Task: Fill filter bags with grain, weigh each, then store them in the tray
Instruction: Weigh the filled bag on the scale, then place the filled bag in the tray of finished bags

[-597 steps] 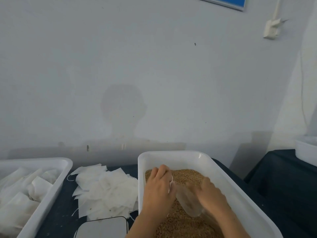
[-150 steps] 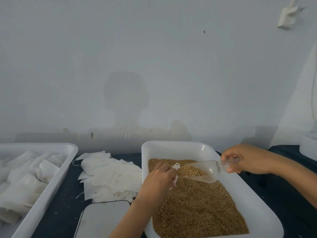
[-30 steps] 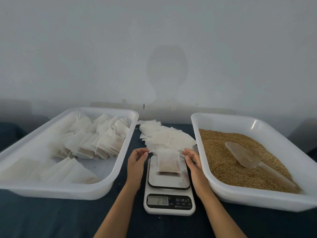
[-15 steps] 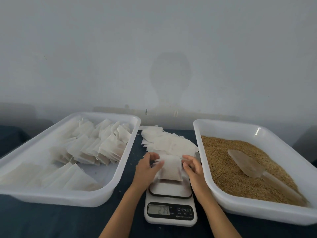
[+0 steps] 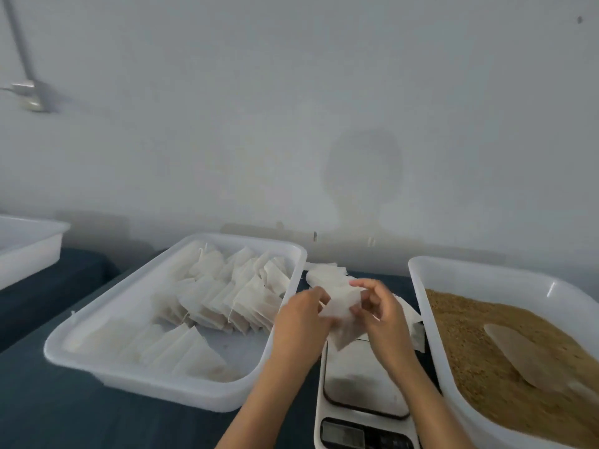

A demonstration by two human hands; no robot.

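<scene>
A filled white filter bag (image 5: 343,314) hangs in the air above the white scale (image 5: 364,377). My left hand (image 5: 299,325) grips its left side and my right hand (image 5: 382,319) pinches its right side. The scale's plate is bare. Left of my hands stands the white storage tray (image 5: 107,315) with several filled bags in rows. On the right is the white tub of brown grain (image 5: 486,277), and a clear plastic scoop (image 5: 522,358) lies in the grain.
A pile of empty filter bags (image 5: 327,275) lies on the dark table behind my hands, between the two containers. Another white tray (image 5: 29,244) stands at the far left. A white wall rises close behind the table.
Both hands have lifted the bag off the scale plate and hold it higher between them. The view has swung to the left.
</scene>
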